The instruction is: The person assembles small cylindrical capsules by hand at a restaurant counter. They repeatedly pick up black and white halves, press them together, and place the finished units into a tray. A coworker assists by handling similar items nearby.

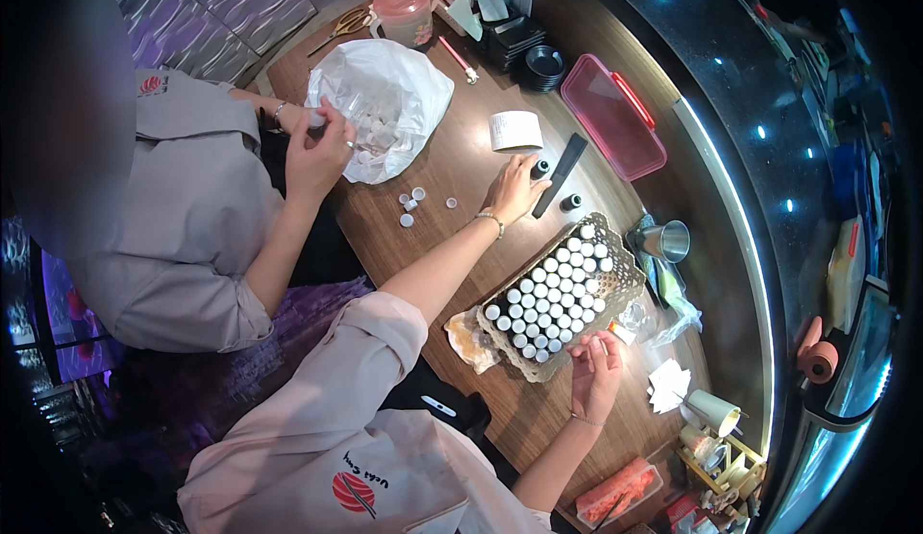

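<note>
My left hand (514, 189) reaches across the table, thumb and fingers closed around a small dark bottle (541, 169) with an uncapped mouth. Close by stand a second small dark bottle (571, 203) and a flat black strip (567, 167). At the basket's near right corner, my right hand (597, 371) is raised with its fingertips pinched together; whatever they hold is too small to name. Rows of small dark bottles with white caps (550, 299) fill the woven basket (627, 274) between my hands.
At left, a co-worker's hands (322, 140) are at a white plastic bag (423, 82) of small pieces. Loose white caps (408, 219) lie nearby. A pink-rimmed box (615, 121), paper roll (516, 131), metal cup (670, 241) and orange-filled tray (620, 491) stand around.
</note>
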Tool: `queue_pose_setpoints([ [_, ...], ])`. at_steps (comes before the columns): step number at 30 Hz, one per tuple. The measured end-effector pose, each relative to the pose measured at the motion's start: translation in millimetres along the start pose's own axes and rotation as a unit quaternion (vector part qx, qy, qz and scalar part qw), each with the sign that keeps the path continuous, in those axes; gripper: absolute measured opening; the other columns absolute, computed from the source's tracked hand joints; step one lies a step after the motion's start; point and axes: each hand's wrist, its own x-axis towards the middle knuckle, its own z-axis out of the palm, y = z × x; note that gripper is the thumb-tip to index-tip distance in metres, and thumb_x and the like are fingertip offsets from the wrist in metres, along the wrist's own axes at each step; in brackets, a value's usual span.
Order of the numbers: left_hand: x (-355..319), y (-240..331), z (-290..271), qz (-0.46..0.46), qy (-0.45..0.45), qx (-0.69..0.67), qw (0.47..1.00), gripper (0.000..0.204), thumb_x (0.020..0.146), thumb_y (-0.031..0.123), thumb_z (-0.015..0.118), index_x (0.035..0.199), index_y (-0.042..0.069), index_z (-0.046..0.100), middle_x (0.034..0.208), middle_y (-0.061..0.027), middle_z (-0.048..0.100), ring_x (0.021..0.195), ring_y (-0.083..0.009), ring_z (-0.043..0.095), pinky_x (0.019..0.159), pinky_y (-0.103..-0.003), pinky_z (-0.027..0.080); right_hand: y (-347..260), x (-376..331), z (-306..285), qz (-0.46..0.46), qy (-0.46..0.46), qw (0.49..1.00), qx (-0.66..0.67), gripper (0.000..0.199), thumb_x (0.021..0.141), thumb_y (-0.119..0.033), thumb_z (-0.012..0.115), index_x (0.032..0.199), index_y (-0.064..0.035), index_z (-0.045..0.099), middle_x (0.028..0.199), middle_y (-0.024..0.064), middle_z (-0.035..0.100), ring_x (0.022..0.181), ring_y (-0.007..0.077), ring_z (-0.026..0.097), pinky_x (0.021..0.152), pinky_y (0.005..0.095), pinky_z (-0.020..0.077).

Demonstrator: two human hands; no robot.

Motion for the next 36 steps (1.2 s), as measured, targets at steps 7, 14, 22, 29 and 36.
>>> queue_pose_setpoints([
  [7,9.4,6.8,-0.6,-0.001,-0.016,0.01,1.0,0.036,0.086,0.019,0.081,0.116,0.002,0.068,0.114,-0.017,0.065,0.108,-0.0373,0.064,0.095,-0.045,0.052,-5.9,6.6,-19.6,-0.001,0.039,0.999,-0.005,0.022,0.1,-0.009,0.067,0.121,-0.0065,0.06,0.099,0.0061,0.067,0.083,0.017,0.062,0.084,0.0349,0.0529],
  [14,-7.8,15.9,-23.5,0.015,-0.013,-0.02,1.0,0.036,0.09,0.022,0.078,0.116,0.0,0.068,0.115,-0.0206,0.068,0.104,-0.0393,0.066,0.092,-0.044,0.054,9.1,13.7,-4.3,0.025,0.007,0.999,0.02,0.019,0.097,-0.006,0.07,0.115,-0.0043,0.063,0.098,0.0083,0.07,0.082,0.0173,0.065,0.08,0.0311,0.053],
  [22,-98.8,64.6,-127.7,-0.025,0.006,-0.135,0.991,0.032,0.088,0.019,0.076,0.113,0.001,0.07,0.1,-0.0175,0.074,0.09,-0.0289,0.072,0.081,-0.04,0.057,27.4,26.2,18.0,0.026,-0.049,0.991,-0.123,0.052,0.096,-0.018,0.071,0.143,-0.0041,0.051,0.112,0.0076,0.067,0.093,0.017,0.062,0.088,0.0326,0.0509],
  [29,-217.7,66.2,-182.0,0.049,0.066,-0.044,0.996,0.038,0.085,0.013,0.078,0.118,-0.002,0.067,0.118,-0.0144,0.069,0.086,-0.0261,0.073,0.074,-0.034,0.061,45.4,47.7,30.6,0.044,-0.161,0.968,-0.186,0.039,0.101,-0.022,0.062,0.127,0.0071,0.06,0.106,0.0164,0.066,0.094,0.0232,0.062,0.089,0.0388,0.0526],
  [36,-330.2,73.7,-226.3,-0.033,0.137,-0.065,0.988,0.041,0.086,0.023,0.078,0.117,-0.001,0.068,0.116,-0.0172,0.068,0.106,-0.0356,0.067,0.093,-0.043,0.053,69.9,15.4,102.9,0.101,-0.259,0.925,-0.259,0.047,0.1,-0.025,0.064,0.137,0.0025,0.053,0.126,0.0177,0.062,0.103,0.0251,0.061,0.092,0.0373,0.0517],
])
